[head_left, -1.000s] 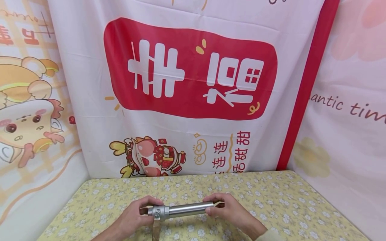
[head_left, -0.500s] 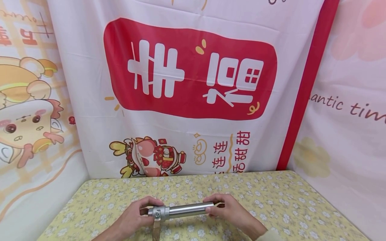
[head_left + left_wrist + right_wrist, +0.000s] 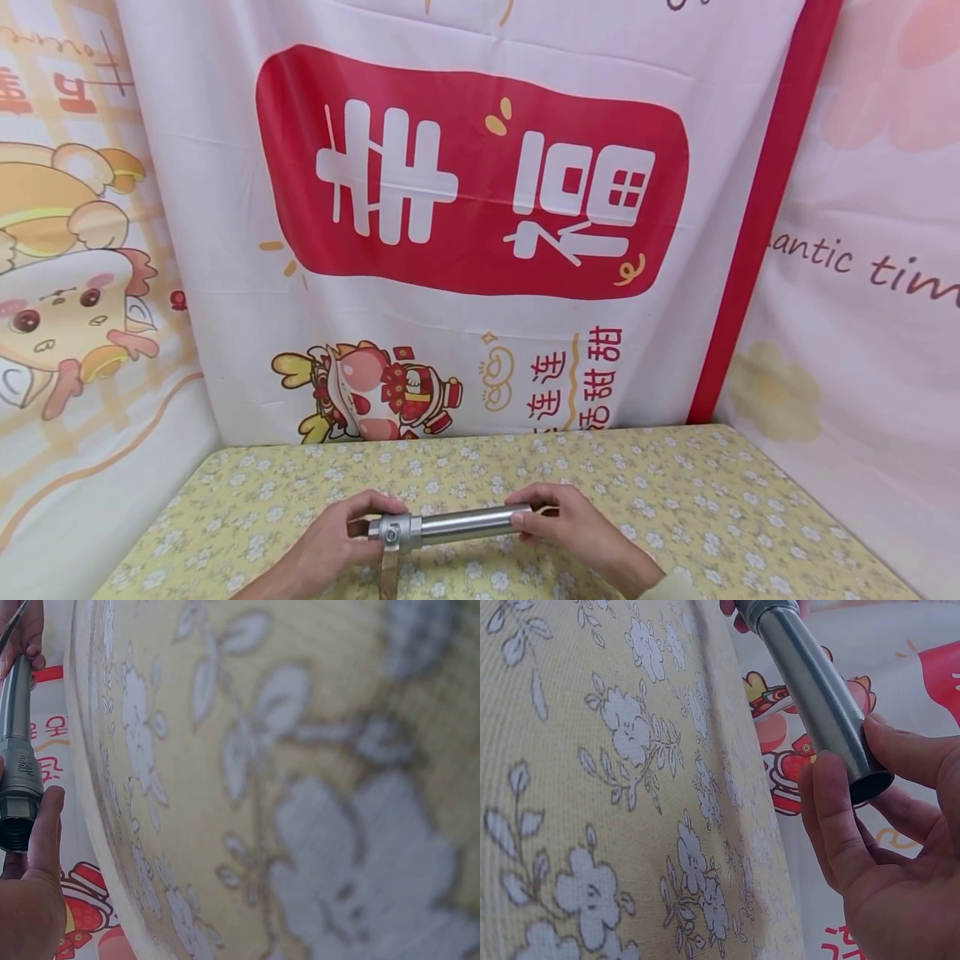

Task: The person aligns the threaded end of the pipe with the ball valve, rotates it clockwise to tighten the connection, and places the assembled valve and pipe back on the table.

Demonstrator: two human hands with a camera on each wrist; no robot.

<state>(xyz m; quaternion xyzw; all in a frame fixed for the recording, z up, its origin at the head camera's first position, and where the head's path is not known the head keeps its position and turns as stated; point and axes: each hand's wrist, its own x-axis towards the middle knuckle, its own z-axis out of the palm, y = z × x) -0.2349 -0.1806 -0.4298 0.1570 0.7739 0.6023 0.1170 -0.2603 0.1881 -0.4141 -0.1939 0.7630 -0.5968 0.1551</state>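
A ball valve (image 3: 396,532) with a flat lever handle (image 3: 387,572) is joined to a smooth steel pipe (image 3: 468,523). My left hand (image 3: 341,537) grips the valve end between thumb and fingers; the lever points down toward the near edge. At the pipe's far end, my right hand (image 3: 566,529) pinches the tube between thumb and fingertips. In the right wrist view the pipe (image 3: 821,697) has an open round end between those fingers. The left wrist view shows the valve body (image 3: 21,776) and its threaded open mouth, partly cut off by the frame's edge.
Below the hands lies a table with a yellow flowered cloth (image 3: 675,492). A white hanging with a red panel (image 3: 480,275) rises at the back. Printed cloths hang at the left (image 3: 67,317) and right (image 3: 862,350).
Both hands keep the same hold on the valve and pipe. The right fingers close in slightly at the pipe end; otherwise almost nothing has moved.
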